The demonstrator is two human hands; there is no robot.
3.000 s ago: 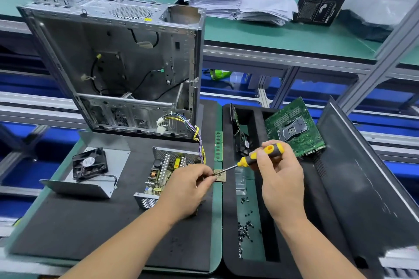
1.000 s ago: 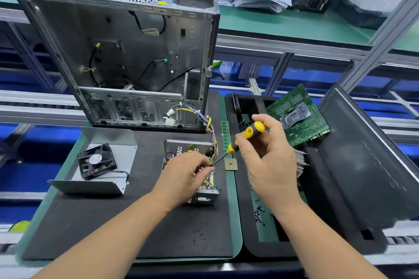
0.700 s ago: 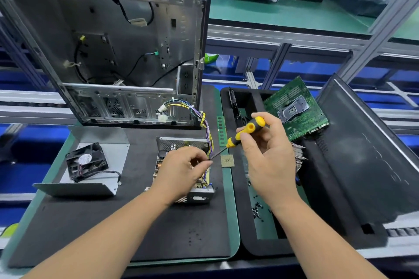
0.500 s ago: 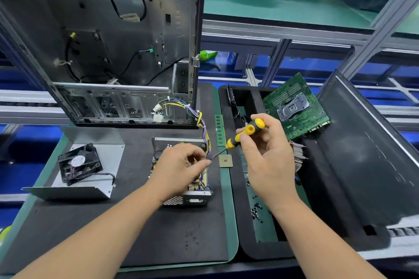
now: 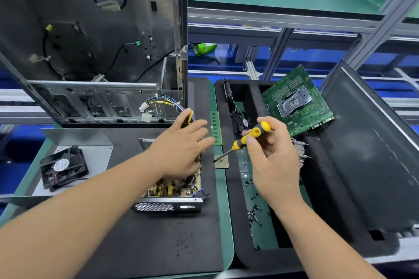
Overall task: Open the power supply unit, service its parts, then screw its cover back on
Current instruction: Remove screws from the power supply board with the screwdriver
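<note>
The power supply unit [image 5: 172, 197] lies uncovered on the black mat, its yellow circuit board showing. Its grey cover [image 5: 90, 149] lies to the left with a black fan [image 5: 63, 167] on it. My left hand [image 5: 183, 147] hovers over the far end of the unit with fingers stretched out, hiding most of the board. My right hand [image 5: 272, 161] grips a yellow and black screwdriver [image 5: 247, 138], whose tip points down-left to a small square chip [image 5: 221, 162]. A bundle of coloured wires [image 5: 167, 104] runs from the unit toward the case.
An empty computer case [image 5: 95, 41] stands open behind the unit. A green memory stick [image 5: 215, 127] lies right of my left hand. The black tray [image 5: 238, 229] on the right holds a green motherboard [image 5: 297, 102], several loose screws [image 5: 254, 210] and a dark side panel [image 5: 367, 154].
My left hand has let go of the spot near the screwdriver tip and spread its fingers, reaching farther over the unit. The screwdriver has drawn back to the right, over the chip.
</note>
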